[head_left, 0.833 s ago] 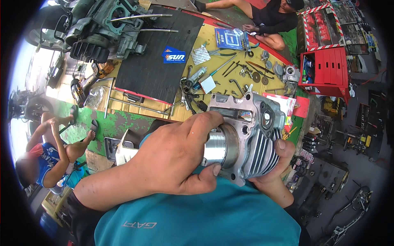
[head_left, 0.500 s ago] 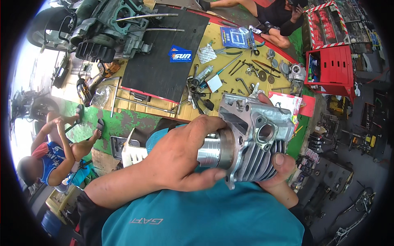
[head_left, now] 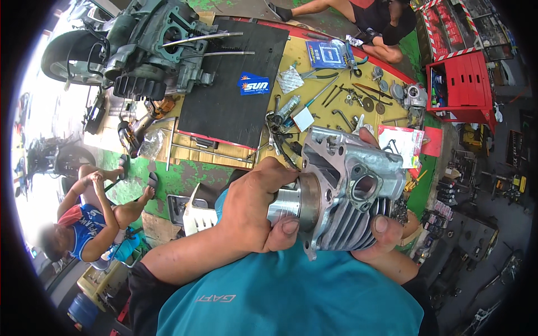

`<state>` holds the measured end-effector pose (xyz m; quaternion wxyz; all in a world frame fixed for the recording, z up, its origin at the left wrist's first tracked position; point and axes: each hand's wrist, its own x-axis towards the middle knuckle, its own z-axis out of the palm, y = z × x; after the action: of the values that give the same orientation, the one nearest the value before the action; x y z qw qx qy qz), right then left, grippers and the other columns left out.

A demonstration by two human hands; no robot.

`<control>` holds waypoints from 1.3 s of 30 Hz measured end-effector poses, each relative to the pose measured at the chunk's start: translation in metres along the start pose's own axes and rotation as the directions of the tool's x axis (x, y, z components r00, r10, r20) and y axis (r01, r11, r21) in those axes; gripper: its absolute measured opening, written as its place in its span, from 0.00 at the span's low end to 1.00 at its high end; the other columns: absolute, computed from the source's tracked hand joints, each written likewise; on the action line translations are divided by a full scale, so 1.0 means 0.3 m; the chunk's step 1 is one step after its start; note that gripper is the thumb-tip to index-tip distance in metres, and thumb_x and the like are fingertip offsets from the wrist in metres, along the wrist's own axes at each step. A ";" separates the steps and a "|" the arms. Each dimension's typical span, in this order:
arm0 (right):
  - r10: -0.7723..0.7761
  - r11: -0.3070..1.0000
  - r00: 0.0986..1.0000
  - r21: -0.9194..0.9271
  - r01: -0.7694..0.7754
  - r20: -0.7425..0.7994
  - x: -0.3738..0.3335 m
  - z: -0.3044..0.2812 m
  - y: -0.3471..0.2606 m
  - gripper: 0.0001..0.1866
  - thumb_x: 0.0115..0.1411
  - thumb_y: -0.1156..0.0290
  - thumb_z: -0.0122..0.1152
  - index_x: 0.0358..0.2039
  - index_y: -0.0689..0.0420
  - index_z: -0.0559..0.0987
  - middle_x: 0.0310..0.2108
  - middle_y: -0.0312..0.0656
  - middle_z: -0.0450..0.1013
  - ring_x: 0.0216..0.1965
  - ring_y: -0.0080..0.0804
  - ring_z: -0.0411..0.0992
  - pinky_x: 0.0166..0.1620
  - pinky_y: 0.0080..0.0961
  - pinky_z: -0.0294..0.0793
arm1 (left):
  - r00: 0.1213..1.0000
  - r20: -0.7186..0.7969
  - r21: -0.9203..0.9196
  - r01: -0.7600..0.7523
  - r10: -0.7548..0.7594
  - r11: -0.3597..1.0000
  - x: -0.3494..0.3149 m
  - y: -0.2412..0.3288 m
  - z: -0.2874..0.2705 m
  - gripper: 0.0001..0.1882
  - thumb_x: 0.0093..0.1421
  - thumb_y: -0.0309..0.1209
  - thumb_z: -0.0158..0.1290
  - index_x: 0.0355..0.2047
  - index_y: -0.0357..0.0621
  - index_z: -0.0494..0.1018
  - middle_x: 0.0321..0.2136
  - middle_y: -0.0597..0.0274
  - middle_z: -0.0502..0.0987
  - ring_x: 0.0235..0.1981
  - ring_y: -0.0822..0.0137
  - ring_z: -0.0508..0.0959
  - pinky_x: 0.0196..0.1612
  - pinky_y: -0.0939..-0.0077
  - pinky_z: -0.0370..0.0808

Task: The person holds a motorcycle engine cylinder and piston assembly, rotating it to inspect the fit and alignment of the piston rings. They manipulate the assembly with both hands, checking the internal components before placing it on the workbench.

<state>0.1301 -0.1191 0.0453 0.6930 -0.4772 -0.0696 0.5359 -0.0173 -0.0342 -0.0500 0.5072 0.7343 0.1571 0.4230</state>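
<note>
A finned metal engine cylinder [head_left: 344, 227] is held up in front of my chest, its round sleeve facing left. My right hand [head_left: 386, 234] grips its far right end, thumb pressed on the fins and a fingertip showing over the top edge. A shiny silver piston [head_left: 286, 205] sits partly inside the sleeve [head_left: 311, 197]. Around the piston's outer end my left hand [head_left: 246, 201] is closed, thumb below and index finger above near the sleeve's rim. The other left fingers are hidden behind the hand.
Beyond lies a yellow work surface [head_left: 330, 103] with pliers, bolts and gears. A black mat [head_left: 224, 112] carries blue cards [head_left: 254, 84]. An engine [head_left: 162, 50] stands far left, a red tool cabinet [head_left: 462, 87] far right. One person [head_left: 89, 224] sits left, another [head_left: 386, 25] at the back.
My left thumb has drawn back from the cylinder's flange onto the piston's side, and the left hand sits slightly more upright. The whole view has shifted a little.
</note>
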 end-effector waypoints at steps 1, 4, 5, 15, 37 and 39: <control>-0.016 1.000 1.000 -0.012 0.016 0.000 0.002 0.003 0.002 0.63 0.38 0.51 0.73 0.72 0.58 0.51 0.66 0.53 0.58 0.67 0.52 0.59 0.70 0.49 0.58 | 1.000 -0.011 -0.003 -0.004 0.004 1.000 -0.001 -0.001 -0.002 0.30 0.61 0.47 0.56 0.49 0.30 0.65 0.32 0.43 0.74 0.25 0.50 0.75 0.28 0.60 0.73; 0.002 0.999 1.000 0.049 -0.003 0.028 -0.002 0.003 0.010 0.63 0.39 0.52 0.74 0.72 0.58 0.50 0.66 0.53 0.58 0.68 0.51 0.59 0.70 0.49 0.57 | 0.999 0.002 -0.012 0.035 -0.035 0.999 -0.008 0.012 -0.012 0.30 0.61 0.46 0.56 0.48 0.30 0.65 0.31 0.43 0.74 0.24 0.52 0.74 0.27 0.63 0.72; 0.026 0.996 0.998 0.083 -0.031 0.052 -0.003 -0.002 0.005 0.63 0.39 0.52 0.74 0.72 0.58 0.50 0.66 0.53 0.58 0.68 0.51 0.59 0.71 0.49 0.57 | 0.999 0.005 -0.011 0.038 -0.038 0.999 -0.006 0.018 -0.013 0.30 0.61 0.46 0.56 0.48 0.29 0.64 0.31 0.43 0.74 0.23 0.53 0.74 0.27 0.63 0.72; 0.039 0.999 0.999 -0.011 -0.039 0.029 0.007 -0.031 0.022 0.63 0.40 0.55 0.74 0.73 0.54 0.49 0.66 0.51 0.59 0.68 0.48 0.60 0.71 0.46 0.59 | 1.000 -0.020 0.164 0.010 -0.007 0.986 -0.009 0.013 -0.020 0.26 0.61 0.43 0.53 0.45 0.29 0.64 0.30 0.46 0.74 0.21 0.56 0.74 0.25 0.64 0.73; 0.066 0.997 0.997 -0.048 -0.064 0.040 -0.012 -0.040 0.014 0.61 0.41 0.53 0.69 0.73 0.55 0.47 0.65 0.51 0.59 0.68 0.46 0.59 0.70 0.43 0.60 | 0.996 0.034 0.202 0.070 -0.078 0.977 0.010 0.072 -0.029 0.28 0.64 0.47 0.52 0.48 0.31 0.64 0.32 0.45 0.75 0.26 0.48 0.78 0.30 0.59 0.75; 0.087 0.995 0.995 -0.053 -0.084 0.048 -0.008 -0.039 0.005 0.62 0.41 0.53 0.69 0.73 0.56 0.47 0.66 0.51 0.59 0.68 0.46 0.59 0.70 0.42 0.59 | 0.997 0.026 0.170 0.071 -0.076 0.983 -0.013 0.051 -0.024 0.28 0.65 0.48 0.51 0.48 0.30 0.64 0.31 0.45 0.75 0.25 0.49 0.77 0.29 0.59 0.75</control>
<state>0.1352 -0.1279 0.0388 0.6549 -0.4838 -0.0801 0.5750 -0.0283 -0.0391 -0.0375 0.4606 0.7751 0.2113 0.3774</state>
